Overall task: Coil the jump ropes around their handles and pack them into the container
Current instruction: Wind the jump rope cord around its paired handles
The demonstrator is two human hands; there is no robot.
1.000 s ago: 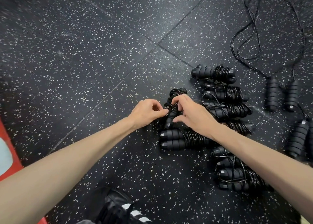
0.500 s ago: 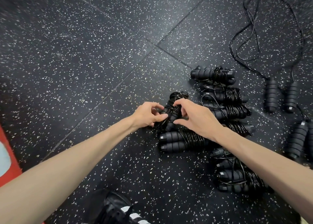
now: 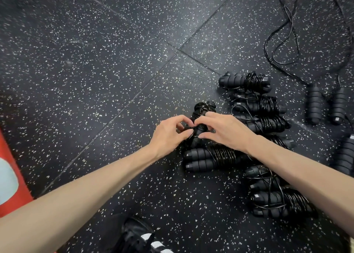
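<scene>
While both hands work at the same bundle in the head view, the likeliest failure is the wrap springing loose: the left hand curls its fingers and thumb round the lower part of the jump rope in hand, and the right hand pinches the cord against the handles with thumb and forefinger, so the stiff black cord seems held only by finger pressure. The bundle stands tilted, its far end just above the speckled floor, just beside the row of coiled ropes. If the cord's tail is not tucked under a turn before either hand lets go, I judge the coils will unwind, as the loose loops on some finished bundles suggest. Setting it down carelessly could also snag those loops. Farther right an uncoiled rope lies with its cord sprawled out, well apart, and could tangle if dragged. The container cannot be identified with certainty; a red object shows at the left edge, so packing may need a long carry.
</scene>
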